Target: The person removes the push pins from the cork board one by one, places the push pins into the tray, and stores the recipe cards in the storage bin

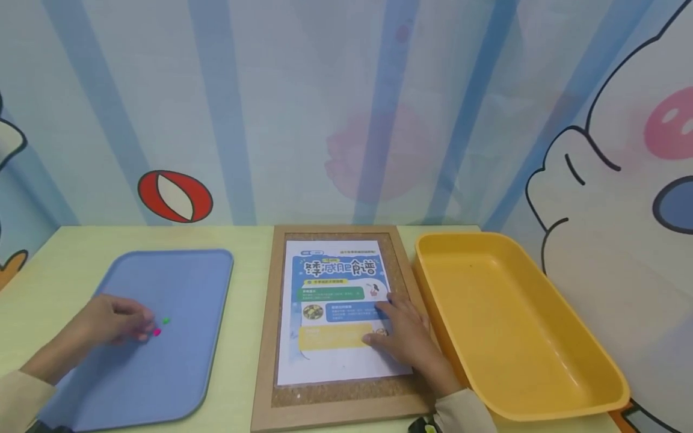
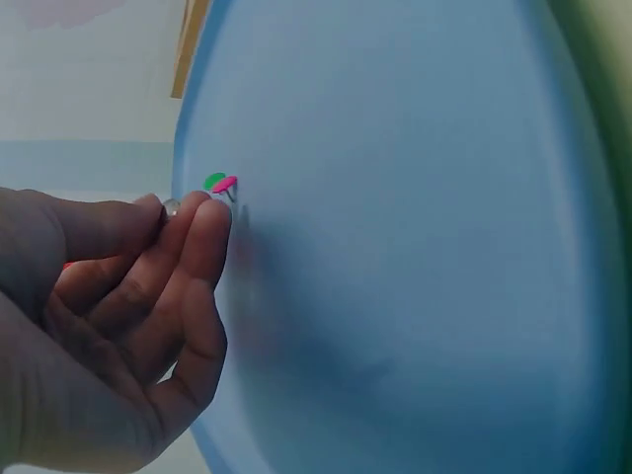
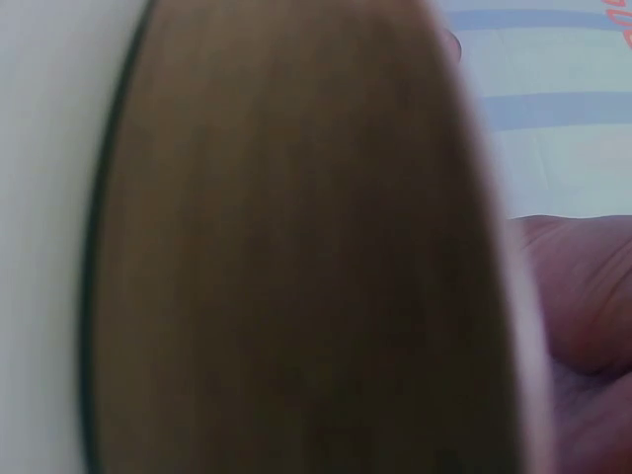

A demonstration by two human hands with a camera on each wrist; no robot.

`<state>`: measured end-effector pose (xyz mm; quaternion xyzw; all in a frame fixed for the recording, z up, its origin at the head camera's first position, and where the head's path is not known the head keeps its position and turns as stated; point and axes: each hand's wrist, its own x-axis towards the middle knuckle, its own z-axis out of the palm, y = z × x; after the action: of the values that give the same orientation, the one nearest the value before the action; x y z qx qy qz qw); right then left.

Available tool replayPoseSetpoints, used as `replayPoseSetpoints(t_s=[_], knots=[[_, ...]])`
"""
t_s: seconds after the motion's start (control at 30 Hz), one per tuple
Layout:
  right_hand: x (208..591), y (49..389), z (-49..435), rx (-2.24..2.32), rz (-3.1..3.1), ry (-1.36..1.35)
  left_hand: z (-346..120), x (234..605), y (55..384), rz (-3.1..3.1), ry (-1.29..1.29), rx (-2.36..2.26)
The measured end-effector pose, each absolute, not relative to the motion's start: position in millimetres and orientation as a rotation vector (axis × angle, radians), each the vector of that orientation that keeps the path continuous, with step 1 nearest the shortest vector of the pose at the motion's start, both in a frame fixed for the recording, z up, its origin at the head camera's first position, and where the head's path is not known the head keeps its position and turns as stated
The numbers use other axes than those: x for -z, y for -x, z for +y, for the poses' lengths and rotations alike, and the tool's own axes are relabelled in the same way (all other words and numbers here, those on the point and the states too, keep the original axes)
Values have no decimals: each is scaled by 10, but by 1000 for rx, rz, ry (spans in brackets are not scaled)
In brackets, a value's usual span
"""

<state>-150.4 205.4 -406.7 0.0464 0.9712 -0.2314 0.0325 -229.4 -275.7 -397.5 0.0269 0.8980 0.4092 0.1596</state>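
Observation:
Over the blue tray [image 1: 184, 373], my left hand [image 1: 116, 322] pinches a small pale, shiny thumbtack [image 2: 172, 207] between thumb and fingertips; most of it is hidden by them. Just past those fingertips lie a pink thumbtack [image 1: 157, 332] and a green thumbtack [image 1: 166, 320], side by side on the tray. My right hand [image 1: 406, 331] rests with spread fingers on the right side of a printed sheet [image 1: 335, 364], which lies on a wood-framed corkboard [image 1: 400, 276]. In the right wrist view the board's wooden edge fills the middle, blurred, with part of the hand at the right.
A deep yellow bin [image 1: 520, 325] stands right beside the corkboard, past my right hand. All three sit on a pale yellow table [image 1: 246, 288]. Behind it hangs a blue-striped cartoon backdrop [image 1: 303, 120], which also closes in the right side.

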Motion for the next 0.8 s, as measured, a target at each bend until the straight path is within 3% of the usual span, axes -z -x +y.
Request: replayPoseSetpoints(t_s=[0.4, 0.8], knots=[[4086, 1491, 2035, 741, 2995, -111, -2638, 4153, 2200, 2904, -322, -782], [4076, 1510, 2059, 723, 3015, -121, -2584, 4210, 2204, 2995, -319, -818]])
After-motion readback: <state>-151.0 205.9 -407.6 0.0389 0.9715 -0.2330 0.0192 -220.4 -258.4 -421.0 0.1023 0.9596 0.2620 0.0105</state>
